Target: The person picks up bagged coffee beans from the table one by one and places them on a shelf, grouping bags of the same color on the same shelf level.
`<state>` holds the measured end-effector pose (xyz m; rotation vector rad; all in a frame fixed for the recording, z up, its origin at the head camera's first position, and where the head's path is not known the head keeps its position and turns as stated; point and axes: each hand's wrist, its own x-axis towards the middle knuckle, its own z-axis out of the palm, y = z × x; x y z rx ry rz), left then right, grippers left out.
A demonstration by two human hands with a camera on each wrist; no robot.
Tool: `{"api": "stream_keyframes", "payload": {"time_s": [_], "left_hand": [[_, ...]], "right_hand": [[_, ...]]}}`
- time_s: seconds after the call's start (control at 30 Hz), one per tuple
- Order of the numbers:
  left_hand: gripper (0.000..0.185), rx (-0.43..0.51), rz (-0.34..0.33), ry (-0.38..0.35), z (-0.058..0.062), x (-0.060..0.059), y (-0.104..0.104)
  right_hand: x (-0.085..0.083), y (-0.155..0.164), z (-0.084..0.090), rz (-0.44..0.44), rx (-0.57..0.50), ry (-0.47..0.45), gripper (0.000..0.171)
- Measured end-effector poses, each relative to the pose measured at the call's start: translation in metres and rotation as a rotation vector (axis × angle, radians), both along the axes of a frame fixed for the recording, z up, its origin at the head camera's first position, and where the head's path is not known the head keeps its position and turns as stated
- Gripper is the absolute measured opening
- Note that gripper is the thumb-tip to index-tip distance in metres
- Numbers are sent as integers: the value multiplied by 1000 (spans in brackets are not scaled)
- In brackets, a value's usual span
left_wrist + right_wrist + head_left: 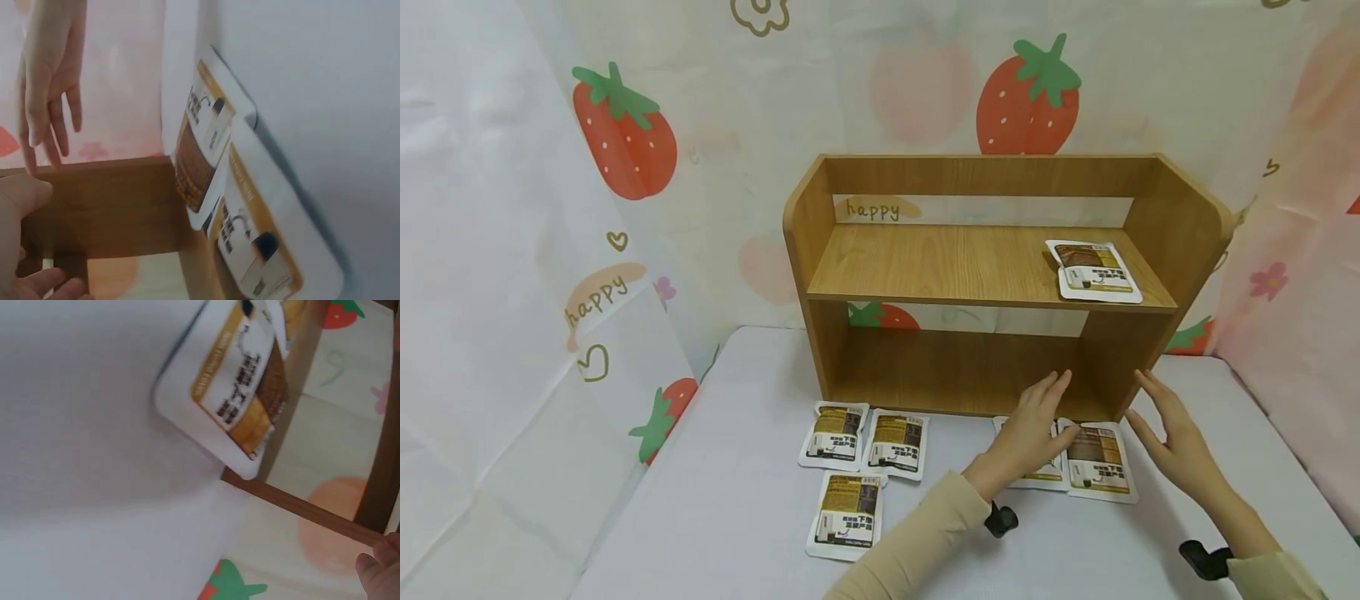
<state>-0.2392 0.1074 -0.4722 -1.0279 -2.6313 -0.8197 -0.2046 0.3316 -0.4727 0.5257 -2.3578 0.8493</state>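
My left hand, fingers extended, reaches over two flat white packets with brown and yellow labels in front of the wooden shelf. It partly hides the left packet, and its thumb overlaps the top of the right packet in the head view. My right hand is spread beside the shelf's lower right corner, holding nothing. Another such packet lies at the right end of the upper board. The left wrist view shows both front packets with my left thumb and fingertips apart from them.
Three more packets lie on the white table left of the hands: an upper-left one, a neighbour and a nearer one. A strawberry-patterned cloth hangs behind the shelf. The lower compartment faces the hands.
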Motion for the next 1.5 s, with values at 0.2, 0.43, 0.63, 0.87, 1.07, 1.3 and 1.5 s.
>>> {"api": "stream_keyframes", "payload": {"time_s": [0.2, 0.43, 0.63, 0.87, 1.07, 1.3, 1.5], "left_hand": [[67, -30, 18, -53, -10, 5, 3], [59, -54, 15, -130, -20, 6, 10], [55, -217, 66, -116, -30, 10, 13], [56, -294, 99, -94, -39, 16, 18], [56, -419, 147, 4, -47, 18, 26], [50, -488, 172, 36, -51, 22, 32], [50, -497, 174, 53, -51, 23, 33]], "right_hand": [[4, 4, -16, -1, 24, -92, 62], [9, 8, -25, 0, 52, -205, 61], [13, 13, -34, -23, 58, -258, 58], [16, 15, -40, -43, 75, -301, 61], [19, 17, -43, -52, 84, -444, 66], [21, 15, -46, -36, 70, -535, 65], [23, 17, -51, -13, 48, -452, 55]]}}
